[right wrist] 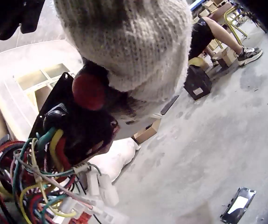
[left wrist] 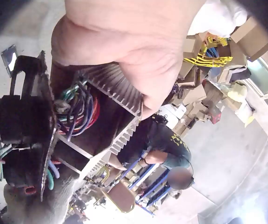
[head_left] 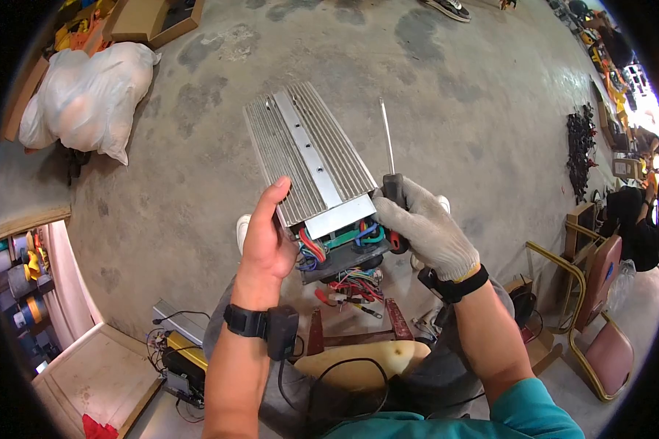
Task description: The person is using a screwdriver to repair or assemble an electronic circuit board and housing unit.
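Note:
My bare left hand (head_left: 266, 238) grips the left side of a finned aluminium controller housing (head_left: 260, 135), thumb lying over the ribbed top. At the housing's near end a black end plate (head_left: 337, 265) stands away from the body, with coloured wires (head_left: 311, 250) showing in the gap. My right hand (head_left: 436, 230), in a knitted glove, holds a screwdriver (head_left: 388, 139) with its shaft pointing away from me, beside the housing's near right corner. The red butt of its handle (right wrist: 89, 91) shows below the glove in the right wrist view. Loose wires with white connectors (right wrist: 101, 186) hang from the end plate.
Below the housing stands a small stool (head_left: 399, 318) with dark red legs. A white plastic bag (head_left: 95, 95) lies at the far left near cardboard boxes. Chairs (head_left: 608, 351) stand at the right, and a black wire bundle (head_left: 581, 150) lies on the floor.

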The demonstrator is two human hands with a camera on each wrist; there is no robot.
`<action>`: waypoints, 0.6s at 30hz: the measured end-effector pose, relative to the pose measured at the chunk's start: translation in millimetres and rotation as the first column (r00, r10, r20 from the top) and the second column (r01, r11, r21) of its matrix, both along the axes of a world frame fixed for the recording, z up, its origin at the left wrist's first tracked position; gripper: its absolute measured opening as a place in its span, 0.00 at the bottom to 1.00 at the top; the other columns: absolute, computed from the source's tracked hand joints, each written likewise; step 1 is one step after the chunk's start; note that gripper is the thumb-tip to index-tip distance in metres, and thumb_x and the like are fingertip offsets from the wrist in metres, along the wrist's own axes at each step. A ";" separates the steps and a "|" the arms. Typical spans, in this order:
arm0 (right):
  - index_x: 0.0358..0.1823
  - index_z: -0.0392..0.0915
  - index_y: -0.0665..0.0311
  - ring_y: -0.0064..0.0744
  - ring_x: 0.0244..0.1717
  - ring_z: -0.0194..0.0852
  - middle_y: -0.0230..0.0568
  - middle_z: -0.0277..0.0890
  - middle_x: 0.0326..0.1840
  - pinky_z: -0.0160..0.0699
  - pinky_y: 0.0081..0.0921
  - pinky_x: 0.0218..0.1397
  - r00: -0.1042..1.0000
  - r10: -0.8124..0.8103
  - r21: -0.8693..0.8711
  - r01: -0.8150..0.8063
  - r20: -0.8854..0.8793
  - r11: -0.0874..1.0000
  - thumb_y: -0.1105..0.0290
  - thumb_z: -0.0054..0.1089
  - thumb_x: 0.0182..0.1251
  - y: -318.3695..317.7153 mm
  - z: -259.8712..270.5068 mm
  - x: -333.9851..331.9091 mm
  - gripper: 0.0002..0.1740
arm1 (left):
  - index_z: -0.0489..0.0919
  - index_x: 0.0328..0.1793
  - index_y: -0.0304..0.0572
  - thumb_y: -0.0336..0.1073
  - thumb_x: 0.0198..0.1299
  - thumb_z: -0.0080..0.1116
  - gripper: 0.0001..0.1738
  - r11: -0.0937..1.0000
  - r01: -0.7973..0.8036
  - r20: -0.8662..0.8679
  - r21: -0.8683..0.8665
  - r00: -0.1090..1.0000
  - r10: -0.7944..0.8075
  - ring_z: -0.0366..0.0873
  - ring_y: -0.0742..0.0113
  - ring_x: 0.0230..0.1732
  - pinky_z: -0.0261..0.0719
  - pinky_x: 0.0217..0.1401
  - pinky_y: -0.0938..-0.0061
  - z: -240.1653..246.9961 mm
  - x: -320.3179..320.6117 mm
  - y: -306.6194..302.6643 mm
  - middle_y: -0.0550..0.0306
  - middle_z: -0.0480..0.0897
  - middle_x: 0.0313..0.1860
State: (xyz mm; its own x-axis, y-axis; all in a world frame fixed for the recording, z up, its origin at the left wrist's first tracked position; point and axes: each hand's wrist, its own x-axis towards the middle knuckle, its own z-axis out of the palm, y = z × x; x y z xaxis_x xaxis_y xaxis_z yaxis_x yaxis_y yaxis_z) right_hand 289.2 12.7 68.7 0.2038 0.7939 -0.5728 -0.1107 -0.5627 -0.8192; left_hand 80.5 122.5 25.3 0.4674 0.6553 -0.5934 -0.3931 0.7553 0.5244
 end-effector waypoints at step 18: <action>0.61 0.80 0.67 0.18 0.42 0.76 0.30 0.80 0.40 0.76 0.19 0.43 0.996 0.086 0.070 -0.084 -0.030 0.994 0.56 0.73 0.63 -7.5 -0.1 18.5 0.30 | 0.77 0.70 0.31 0.44 0.75 0.60 0.27 0.999 -0.045 0.089 0.018 0.995 0.043 0.87 0.57 0.60 0.83 0.69 0.62 -4.4 -1.9 5.4 0.47 0.87 0.62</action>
State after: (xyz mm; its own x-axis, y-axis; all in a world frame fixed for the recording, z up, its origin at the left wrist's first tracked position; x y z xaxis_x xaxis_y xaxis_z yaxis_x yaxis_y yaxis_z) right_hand 307.7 5.2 68.7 0.1155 0.8450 -0.5221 -0.0925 -0.5142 -0.8527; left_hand 78.6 127.9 20.9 0.4878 0.6878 -0.5375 -0.4715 0.7259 0.5009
